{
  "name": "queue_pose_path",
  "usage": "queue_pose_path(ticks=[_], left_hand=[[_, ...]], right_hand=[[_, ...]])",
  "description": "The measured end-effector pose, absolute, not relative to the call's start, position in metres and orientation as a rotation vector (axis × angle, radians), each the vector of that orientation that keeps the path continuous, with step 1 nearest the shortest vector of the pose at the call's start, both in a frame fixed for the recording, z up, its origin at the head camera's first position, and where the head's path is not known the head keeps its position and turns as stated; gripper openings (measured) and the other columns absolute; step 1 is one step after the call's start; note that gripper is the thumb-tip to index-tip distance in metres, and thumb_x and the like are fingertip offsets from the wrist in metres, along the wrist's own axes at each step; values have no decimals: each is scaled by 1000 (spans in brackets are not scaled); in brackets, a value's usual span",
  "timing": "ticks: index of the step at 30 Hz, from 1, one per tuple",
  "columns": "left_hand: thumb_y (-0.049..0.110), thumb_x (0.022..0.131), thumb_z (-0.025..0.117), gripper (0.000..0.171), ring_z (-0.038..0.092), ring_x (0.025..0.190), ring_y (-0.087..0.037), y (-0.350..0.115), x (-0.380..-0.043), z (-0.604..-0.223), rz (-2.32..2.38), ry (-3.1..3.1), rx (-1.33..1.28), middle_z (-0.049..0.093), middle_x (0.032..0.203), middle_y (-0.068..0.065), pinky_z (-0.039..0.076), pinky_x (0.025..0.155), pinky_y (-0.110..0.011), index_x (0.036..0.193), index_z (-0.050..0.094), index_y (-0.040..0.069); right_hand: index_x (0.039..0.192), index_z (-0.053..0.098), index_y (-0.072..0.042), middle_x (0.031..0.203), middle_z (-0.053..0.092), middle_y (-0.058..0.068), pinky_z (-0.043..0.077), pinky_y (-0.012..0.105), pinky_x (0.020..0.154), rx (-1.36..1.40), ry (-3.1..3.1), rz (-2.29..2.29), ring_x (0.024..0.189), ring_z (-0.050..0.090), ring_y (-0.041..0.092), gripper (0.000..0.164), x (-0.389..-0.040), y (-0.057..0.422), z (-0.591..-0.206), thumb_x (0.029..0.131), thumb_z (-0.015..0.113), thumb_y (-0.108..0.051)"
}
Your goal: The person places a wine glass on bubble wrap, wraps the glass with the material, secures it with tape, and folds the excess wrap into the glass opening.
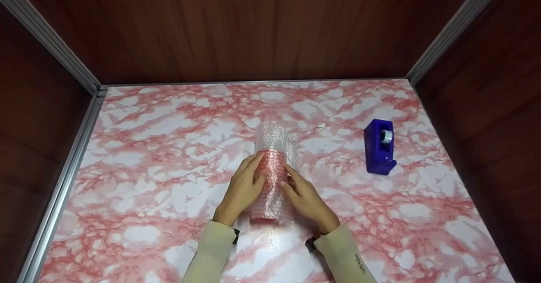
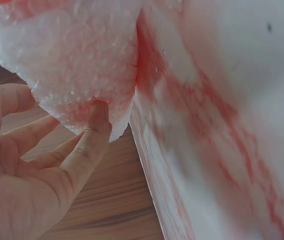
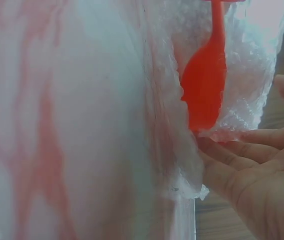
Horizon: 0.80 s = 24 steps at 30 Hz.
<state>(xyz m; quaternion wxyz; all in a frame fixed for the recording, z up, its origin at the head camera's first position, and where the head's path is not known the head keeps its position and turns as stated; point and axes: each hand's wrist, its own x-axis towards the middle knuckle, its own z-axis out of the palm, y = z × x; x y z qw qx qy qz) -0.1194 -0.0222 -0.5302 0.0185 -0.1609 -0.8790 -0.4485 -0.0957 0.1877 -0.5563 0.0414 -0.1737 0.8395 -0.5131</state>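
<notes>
A sheet of bubble wrap [image 1: 270, 137] lies rolled round a red object, near the middle of the table. Through the clear layers the red object [image 3: 204, 90] shows a narrow stem widening into a rounded part in the right wrist view; its kind is unclear. My left hand [image 1: 241, 188] holds the roll from the left, thumb on top and fingers along the side. From the right, my right hand [image 1: 306, 198] grips the wrap, its thumb on the roll and its fingers at the loose layer. The wrap's far end extends beyond the red object.
To the right stands a blue tape dispenser [image 1: 378, 147] with a roll of clear tape [image 1: 386, 136]. The table [image 1: 169, 147] has a red and white marbled top. Dark wooden panels [image 1: 253, 29] and metal rails [image 1: 63, 50] enclose its back and sides.
</notes>
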Motion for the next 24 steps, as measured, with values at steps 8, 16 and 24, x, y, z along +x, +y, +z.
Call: queue_pose_path(ticks=[8, 16, 24], left_hand=[[22, 101, 61, 53, 42, 137, -29, -21, -119, -531, -1374, -2704, -523, 43, 151, -12, 37, 110, -44, 151, 46, 10], [19, 99, 63, 52, 45, 134, -33, -20, -119, -530, -1351, -2673, -541, 44, 148, -16, 38, 108, -46, 148, 49, 8], [18, 99, 63, 52, 48, 131, -34, -19, -120, -530, -1334, -2664, -567, 45, 147, -18, 42, 105, -46, 149, 49, 8]], right_hand=[[155, 29, 2, 151, 39, 23, 44, 43, 103, -550, 2598, -1558, 129, 51, 34, 60, -96, 187, -554, 107, 50, -27], [151, 35, 7, 155, 22, 31, 44, 50, 102, -579, 2686, -1556, 130, 46, 45, 56, -96, 186, -557, 105, 54, -19], [151, 31, 9, 155, 30, 21, 41, 42, 106, -591, 2650, -1552, 134, 45, 34, 60, -98, 185, -556, 106, 52, -25]])
